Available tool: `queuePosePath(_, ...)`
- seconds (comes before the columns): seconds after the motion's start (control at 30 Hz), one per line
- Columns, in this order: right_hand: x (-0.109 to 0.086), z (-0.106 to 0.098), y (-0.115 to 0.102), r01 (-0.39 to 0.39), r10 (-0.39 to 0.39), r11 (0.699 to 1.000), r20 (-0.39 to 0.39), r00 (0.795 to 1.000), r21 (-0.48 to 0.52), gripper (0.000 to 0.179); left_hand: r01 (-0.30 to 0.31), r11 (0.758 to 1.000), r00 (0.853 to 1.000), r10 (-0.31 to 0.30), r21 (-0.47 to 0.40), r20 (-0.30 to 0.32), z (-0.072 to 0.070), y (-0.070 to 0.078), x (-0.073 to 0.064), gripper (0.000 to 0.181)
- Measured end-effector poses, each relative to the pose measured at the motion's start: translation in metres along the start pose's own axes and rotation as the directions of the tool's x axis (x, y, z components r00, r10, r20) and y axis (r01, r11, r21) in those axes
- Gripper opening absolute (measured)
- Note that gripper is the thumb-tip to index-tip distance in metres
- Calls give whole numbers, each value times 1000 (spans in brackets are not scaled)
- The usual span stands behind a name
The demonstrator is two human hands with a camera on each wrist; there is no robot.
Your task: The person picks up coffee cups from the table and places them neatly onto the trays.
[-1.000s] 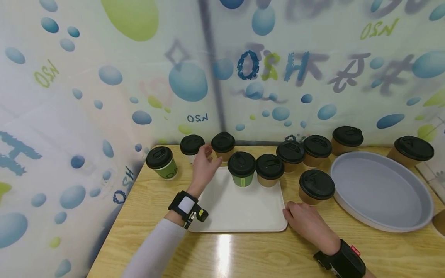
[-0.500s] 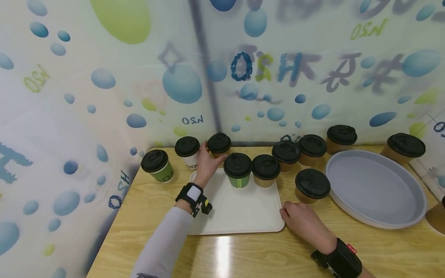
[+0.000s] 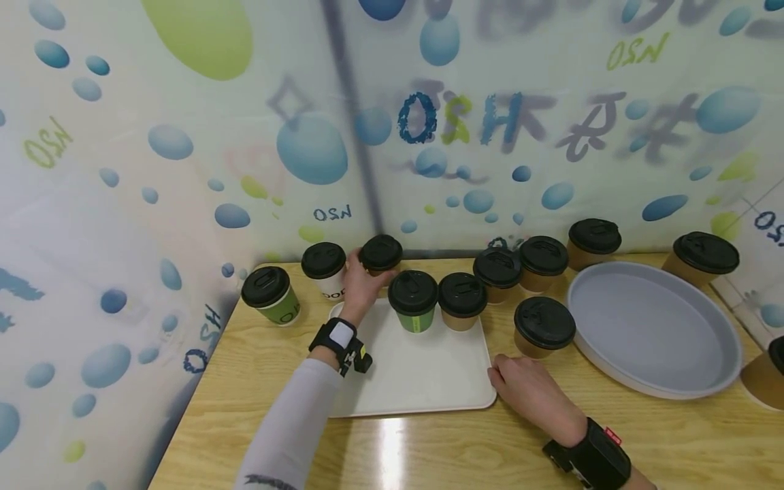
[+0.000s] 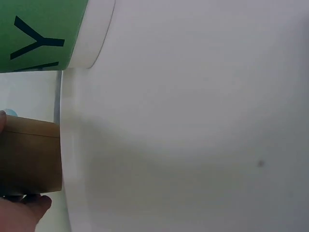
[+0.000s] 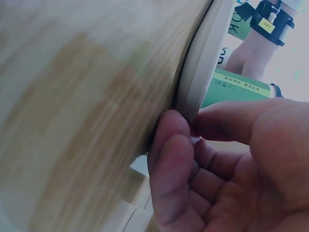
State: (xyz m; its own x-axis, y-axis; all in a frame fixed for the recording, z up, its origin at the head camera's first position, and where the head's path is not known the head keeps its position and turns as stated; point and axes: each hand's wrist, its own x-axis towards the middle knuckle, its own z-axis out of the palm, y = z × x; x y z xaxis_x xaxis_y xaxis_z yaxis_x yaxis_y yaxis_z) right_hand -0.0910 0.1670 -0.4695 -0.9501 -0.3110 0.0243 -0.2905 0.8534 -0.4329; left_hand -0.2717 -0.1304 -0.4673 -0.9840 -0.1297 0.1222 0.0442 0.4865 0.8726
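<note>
My left hand (image 3: 361, 289) reaches past the white tray's far edge and grips a brown paper cup (image 4: 31, 154) with a black lid (image 3: 381, 252). In the left wrist view, fingertips (image 4: 41, 205) lie on both sides of that cup. At the near right corner of the white tray (image 3: 422, 374), my right hand (image 3: 529, 391) pinches the rim (image 5: 198, 72) between thumb and fingers. On the tray's far part stand a green cup (image 3: 414, 313) and a brown cup (image 3: 462, 313), both black-lidded. Left of my left hand are a white cup (image 3: 331, 284) and a tilted-looking green cup (image 3: 283, 307).
A round grey tray (image 3: 655, 327) stands on the wooden table (image 3: 220, 435) at right. Several lidded brown cups surround it, one (image 3: 542, 327) close to my right hand and another (image 3: 765, 374) at the right edge. A patterned curtain (image 3: 306, 88) hangs right behind the table.
My left hand has moved right and closed round the brown cup at the back, away from the white cup. The right hand stays at the tray corner; the head view has shifted slightly.
</note>
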Motion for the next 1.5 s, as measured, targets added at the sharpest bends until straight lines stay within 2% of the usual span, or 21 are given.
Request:
queuePosePath(0.13,0,1,-1,5,-5,1000,-1,1000,-6,39,-25,1000,1000,25,4,-11,-2,2,-1,91)
queuePosePath(0.3,0,1,0,-7,7,1000,3,1000,-7,38,-88,996,996,87,-4,-18,-6,9,-4,92)
queuePosePath(0.4,0,1,0,-8,8,1000,6,1000,-15,37,-128,990,992,127,-51,-26,-10,15,-6,92)
queuePosePath(0.53,0,1,0,-6,6,1000,15,1000,-11,36,-174,977,984,167,-127,-67,-19,25,-9,93)
queuePosePath(0.77,-1,1,0,-27,28,1000,29,999,-7,35,-231,954,973,221,-193,-71,-32,36,-24,94)
queuePosePath(0.93,1,1,0,-32,32,999,39,999,-9,35,-285,934,957,266,-216,-111,-43,38,-36,92)
queuePosePath(1.03,1,2,-1,-23,23,1000,35,999,-5,35,-287,932,957,267,-223,-117,-50,36,-42,93)
queuePosePath(1.27,0,4,-2,-23,23,1000,36,999,-3,35,-238,940,971,221,-246,-95,-62,28,-56,89)
queuePosePath(1.4,1,4,-2,-16,16,1000,33,999,-12,34,-210,958,977,197,-197,-83,-67,20,-63,91)
queuePosePath(1.5,1,3,-2,-18,19,1000,26,999,-20,34,-220,967,975,216,-131,-49,-70,15,-67,94)
